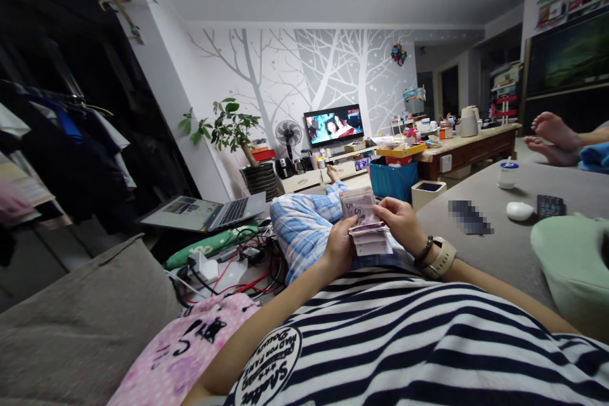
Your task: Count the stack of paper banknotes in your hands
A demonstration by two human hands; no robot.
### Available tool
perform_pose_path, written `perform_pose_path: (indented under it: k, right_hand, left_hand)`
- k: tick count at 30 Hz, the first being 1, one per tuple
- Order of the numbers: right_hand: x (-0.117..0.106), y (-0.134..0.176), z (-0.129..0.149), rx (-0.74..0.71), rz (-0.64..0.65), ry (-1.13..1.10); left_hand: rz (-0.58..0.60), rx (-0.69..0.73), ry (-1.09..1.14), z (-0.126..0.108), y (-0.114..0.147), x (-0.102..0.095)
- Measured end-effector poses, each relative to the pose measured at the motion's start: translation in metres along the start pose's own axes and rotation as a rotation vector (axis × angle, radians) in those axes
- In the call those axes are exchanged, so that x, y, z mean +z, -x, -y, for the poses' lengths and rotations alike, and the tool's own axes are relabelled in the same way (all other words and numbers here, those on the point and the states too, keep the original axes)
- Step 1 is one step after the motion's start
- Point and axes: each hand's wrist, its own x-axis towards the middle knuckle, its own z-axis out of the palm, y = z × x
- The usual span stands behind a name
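Above my lap, my left hand [340, 245] is closed around the lower left side of a stack of banknotes [358, 204]. The upper notes stand upright and show a large 5; the lower ones fold down towards me as pale, fanned edges. My right hand [398, 221] pinches the stack's right edge with thumb and fingers, and a light-coloured watch and a dark bracelet are on that wrist. My legs in blue plaid trousers [299, 219] stretch out behind the notes. The fingers behind the stack are hidden.
An open laptop [204, 212] sits to the left above tangled cables [259, 260]. A pink spotted cloth [190, 349] lies beside my left arm. On the grey sofa at right are a white mouse [520, 211], a keypad [550, 206], a small jar [508, 175] and another person's feet [554, 138].
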Motion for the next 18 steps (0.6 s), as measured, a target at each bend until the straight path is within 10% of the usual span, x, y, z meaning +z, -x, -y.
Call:
perform_pose_path:
  k: [18]
  right_hand:
    - [0.0, 0.012, 0.02, -0.103, 0.029, -0.053]
  left_hand:
    - [0.061, -0.051, 0.09, -0.002, -0.002, 0.01]
